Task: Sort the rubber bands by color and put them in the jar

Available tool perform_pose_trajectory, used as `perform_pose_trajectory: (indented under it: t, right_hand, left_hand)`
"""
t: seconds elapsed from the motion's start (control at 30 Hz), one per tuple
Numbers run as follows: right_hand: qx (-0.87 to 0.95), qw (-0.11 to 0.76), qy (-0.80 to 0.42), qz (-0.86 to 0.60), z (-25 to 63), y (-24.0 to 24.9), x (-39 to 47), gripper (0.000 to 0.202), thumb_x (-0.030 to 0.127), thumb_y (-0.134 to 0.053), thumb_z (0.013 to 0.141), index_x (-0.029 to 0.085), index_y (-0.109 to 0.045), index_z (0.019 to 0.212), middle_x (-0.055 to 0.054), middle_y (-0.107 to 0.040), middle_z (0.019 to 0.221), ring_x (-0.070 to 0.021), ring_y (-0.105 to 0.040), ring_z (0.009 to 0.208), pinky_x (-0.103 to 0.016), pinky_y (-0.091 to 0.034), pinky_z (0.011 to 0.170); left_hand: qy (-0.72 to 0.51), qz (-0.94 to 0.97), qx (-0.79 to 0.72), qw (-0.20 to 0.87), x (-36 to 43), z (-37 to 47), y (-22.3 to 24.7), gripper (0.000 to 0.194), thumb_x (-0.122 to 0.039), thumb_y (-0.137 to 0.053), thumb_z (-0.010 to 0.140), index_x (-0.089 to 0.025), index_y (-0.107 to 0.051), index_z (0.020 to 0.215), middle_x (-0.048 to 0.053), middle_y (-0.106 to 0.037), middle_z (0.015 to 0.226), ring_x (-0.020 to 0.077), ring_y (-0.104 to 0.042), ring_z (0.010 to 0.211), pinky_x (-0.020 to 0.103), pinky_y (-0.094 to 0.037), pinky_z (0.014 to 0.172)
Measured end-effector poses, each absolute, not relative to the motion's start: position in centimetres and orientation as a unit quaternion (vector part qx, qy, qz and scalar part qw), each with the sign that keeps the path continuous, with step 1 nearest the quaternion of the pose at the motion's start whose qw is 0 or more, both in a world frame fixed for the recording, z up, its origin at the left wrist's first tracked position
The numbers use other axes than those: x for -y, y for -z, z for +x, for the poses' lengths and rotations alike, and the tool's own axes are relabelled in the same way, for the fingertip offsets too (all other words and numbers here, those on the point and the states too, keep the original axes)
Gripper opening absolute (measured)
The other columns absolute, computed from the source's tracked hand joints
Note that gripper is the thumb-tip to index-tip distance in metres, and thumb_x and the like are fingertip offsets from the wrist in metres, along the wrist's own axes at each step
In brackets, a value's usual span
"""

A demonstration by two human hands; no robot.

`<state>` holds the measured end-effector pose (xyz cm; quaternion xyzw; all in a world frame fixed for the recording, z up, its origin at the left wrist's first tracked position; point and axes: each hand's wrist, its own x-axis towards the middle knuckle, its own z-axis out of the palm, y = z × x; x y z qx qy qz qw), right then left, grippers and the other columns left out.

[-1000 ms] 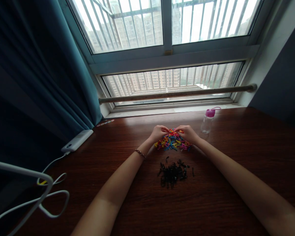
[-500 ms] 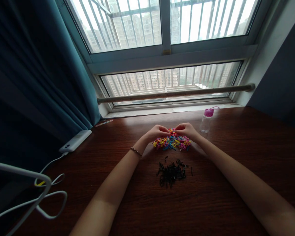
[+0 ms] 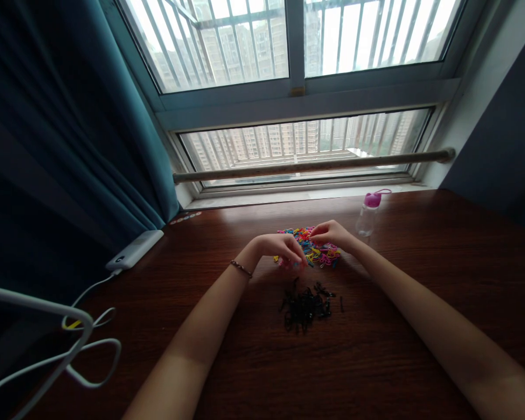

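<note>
A pile of small multicoloured bands, looking like little rubber hair ties (image 3: 321, 255), lies on the brown wooden table. Nearer to me is a loose heap of similar small black bands (image 3: 305, 309). My left hand (image 3: 282, 247) hovers over the left front of the coloured pile, fingers bent down and drawn together toward the black heap; anything between the fingertips is too small and blurred to name. At the pile's right rear, my right hand (image 3: 331, 234) is closed in a pinch, its fingertips at the coloured bands. What it pinches is hidden.
A clear bottle with a pink lid (image 3: 367, 216) stands behind my right hand. On the left lie a white power bank (image 3: 135, 252) and its white cable (image 3: 91, 344). A blue curtain (image 3: 126, 146) hangs there, and a metal rail (image 3: 315, 168) crosses the window.
My left hand has moved from the back of the coloured pile toward me, its fingers turning down toward the black heap. My right hand has stayed nearly in place.
</note>
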<state>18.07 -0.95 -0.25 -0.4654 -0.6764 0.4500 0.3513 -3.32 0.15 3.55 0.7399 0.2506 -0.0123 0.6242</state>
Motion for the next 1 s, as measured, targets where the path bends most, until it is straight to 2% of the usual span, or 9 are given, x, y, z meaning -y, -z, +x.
perform_pose_trajectory:
  t: [0.17,0.27,0.33,0.43,0.57,0.63,0.7,0.83,1.0]
  right_hand:
    - [0.715,0.18,-0.588,-0.332,16.9,-1.5,2.9,0.027,0.03,-0.07,0.06,0.009,-0.068,0.077,-0.003,-0.064,0.063,-0.009,-0.057,0.055,-0.019,-0.045,0.052]
    - [0.707,0.031,-0.661,-0.249,15.9,-2.2,4.0,0.032,0.031,-0.071,0.059,0.011,-0.068,0.085,-0.006,-0.067,0.079,-0.0129,-0.062,0.067,-0.021,-0.048,0.06]
    - [0.707,0.003,-0.666,-0.237,15.5,-2.1,4.1,0.037,0.032,-0.07,0.06,0.013,-0.067,0.092,-0.006,-0.068,0.086,-0.0154,-0.063,0.072,-0.023,-0.05,0.064]
    - [0.73,0.138,-0.586,-0.324,15.7,-1.3,3.1,0.033,0.033,-0.064,0.068,0.011,-0.067,0.093,-0.006,-0.068,0.075,-0.0146,-0.063,0.066,-0.023,-0.05,0.059]
    - [0.745,0.362,-0.305,-0.47,16.6,0.7,1.0,0.021,0.022,-0.054,0.074,0.012,-0.068,0.087,-0.008,-0.068,0.081,-0.0166,-0.063,0.071,-0.028,-0.05,0.067]
    - [0.775,0.378,-0.169,-0.477,17.0,1.5,0.5,0.022,0.016,-0.052,0.074,0.015,-0.069,0.087,-0.009,-0.068,0.09,-0.0187,-0.062,0.082,-0.03,-0.048,0.076]
    - [0.814,0.35,-0.099,-0.453,17.2,2.0,0.4,0.024,0.011,-0.049,0.073,0.016,-0.069,0.086,-0.009,-0.067,0.094,-0.0202,-0.06,0.09,-0.032,-0.046,0.083]
    - [0.845,0.318,-0.13,-0.409,17.5,2.1,0.6,0.026,0.009,-0.049,0.07,0.019,-0.071,0.081,-0.004,-0.069,0.089,-0.0185,-0.061,0.087,-0.029,-0.046,0.082]
    - [0.777,0.364,-0.27,-0.437,17.8,1.9,0.2,0.023,0.018,-0.051,0.071,0.018,-0.07,0.083,-0.002,-0.07,0.077,-0.0157,-0.064,0.071,-0.024,-0.05,0.066]
  left_hand:
    - [-0.367,0.652,-0.378,0.545,-2.8,-3.1,-1.7,0.023,-0.03,-0.064,0.066,-0.011,-0.066,0.079,0.006,-0.064,0.071,0.0067,-0.052,0.051,0.019,-0.042,0.049]
    - [-0.45,0.605,-0.424,0.501,-4.1,-3.3,-0.4,0.021,-0.028,-0.061,0.067,-0.01,-0.063,0.08,0.005,-0.062,0.068,0.0064,-0.051,0.049,0.018,-0.041,0.047]
    - [-0.463,0.601,-0.431,0.488,-4.6,-3.6,0.1,0.021,-0.027,-0.059,0.068,-0.01,-0.061,0.08,0.004,-0.061,0.067,0.006,-0.05,0.047,0.018,-0.04,0.045]
    - [-0.474,0.604,-0.438,0.468,-5.0,-3.9,0.5,0.021,-0.028,-0.057,0.069,-0.011,-0.061,0.08,0.004,-0.061,0.067,0.0057,-0.049,0.045,0.018,-0.039,0.043]
    - [-0.477,0.624,-0.444,0.431,-5.4,-3.9,0.9,0.021,-0.028,-0.056,0.069,-0.01,-0.061,0.08,0.004,-0.062,0.065,0.0063,-0.049,0.044,0.018,-0.038,0.041]
    - [-0.475,0.639,-0.448,0.408,-5.6,-3.8,1.1,0.021,-0.028,-0.054,0.071,-0.01,-0.061,0.079,0.004,-0.062,0.064,0.0071,-0.05,0.044,0.019,-0.038,0.041]
    - [-0.469,0.657,-0.45,0.382,-5.7,-3.8,1.2,0.021,-0.027,-0.052,0.072,-0.01,-0.062,0.078,0.004,-0.062,0.063,0.0081,-0.051,0.045,0.019,-0.039,0.043]
    - [-0.447,0.705,-0.442,0.329,-5.3,-3.5,1.5,0.018,-0.025,-0.054,0.072,-0.012,-0.064,0.077,0.004,-0.063,0.062,0.011,-0.055,0.053,0.021,-0.042,0.05]
    - [-0.412,0.758,-0.42,0.282,-4.3,-2.6,1.7,0.015,-0.024,-0.056,0.071,-0.015,-0.067,0.075,0.003,-0.067,0.07,0.0137,-0.059,0.064,0.023,-0.045,0.06]
